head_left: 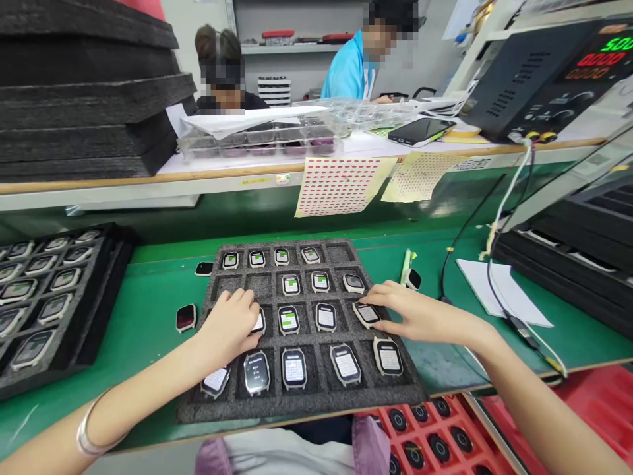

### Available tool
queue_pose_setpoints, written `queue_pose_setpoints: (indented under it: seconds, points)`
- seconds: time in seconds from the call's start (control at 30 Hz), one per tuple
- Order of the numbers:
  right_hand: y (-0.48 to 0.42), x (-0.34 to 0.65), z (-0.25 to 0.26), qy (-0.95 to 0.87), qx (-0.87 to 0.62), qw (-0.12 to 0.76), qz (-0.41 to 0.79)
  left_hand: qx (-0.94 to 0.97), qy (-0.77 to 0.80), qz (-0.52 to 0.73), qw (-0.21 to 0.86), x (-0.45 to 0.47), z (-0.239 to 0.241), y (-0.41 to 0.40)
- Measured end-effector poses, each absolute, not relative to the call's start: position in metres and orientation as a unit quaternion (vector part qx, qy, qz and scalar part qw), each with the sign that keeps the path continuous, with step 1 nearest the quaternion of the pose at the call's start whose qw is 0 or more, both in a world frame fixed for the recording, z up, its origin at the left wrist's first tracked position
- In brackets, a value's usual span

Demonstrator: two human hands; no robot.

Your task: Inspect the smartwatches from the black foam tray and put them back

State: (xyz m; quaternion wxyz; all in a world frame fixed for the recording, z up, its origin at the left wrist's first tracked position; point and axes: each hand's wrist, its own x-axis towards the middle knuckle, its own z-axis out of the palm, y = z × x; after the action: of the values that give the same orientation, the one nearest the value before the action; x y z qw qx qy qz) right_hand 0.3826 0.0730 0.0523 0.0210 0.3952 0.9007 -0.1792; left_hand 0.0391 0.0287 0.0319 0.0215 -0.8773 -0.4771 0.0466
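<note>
A dark grey foam tray (301, 406) lies before me, with smartwatch faces in many of its compartments, most with lit screens. My right hand (395, 307) pinches a smartwatch (367, 315) between thumb and fingers at the right end of the third row; this watch sits tilted in its slot. On the left, my left hand (230, 326) curls over another smartwatch (258, 321) in the same row, thumb and fingertips at its edges and its left part hidden. Two watches lie off the tray: a dark-screened watch (186, 317) and a small watch (203, 268).
More filled foam trays (74, 330) stand stacked at left. Rightward are a watch on a green strip (412, 278), white paper (502, 290), cables (467, 244) and black trays (568, 251). A shelf above bears a power supply (534, 86) and phone (420, 131). Two people sit beyond.
</note>
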Motion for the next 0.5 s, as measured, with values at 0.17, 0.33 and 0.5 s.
queue_pose_setpoints:
  seconds: [0.17, 0.33, 0.5]
  points:
    - [0.071, 0.367, 0.053, 0.908, 0.403, 0.067, -0.096, -0.883, -0.463, 0.081, 0.008, 0.044, 0.037, 0.038]
    - [0.062, 0.361, 0.047, 0.906, 0.418, 0.07, 0.005, -0.884, -0.465, 0.041, -0.029, 0.036, 0.031, 0.04]
    - [0.056, 0.38, 0.043, 0.865, 0.456, -0.096, -0.187, -0.837, -0.452, -0.177, -0.254, 0.013, 0.023, 0.032]
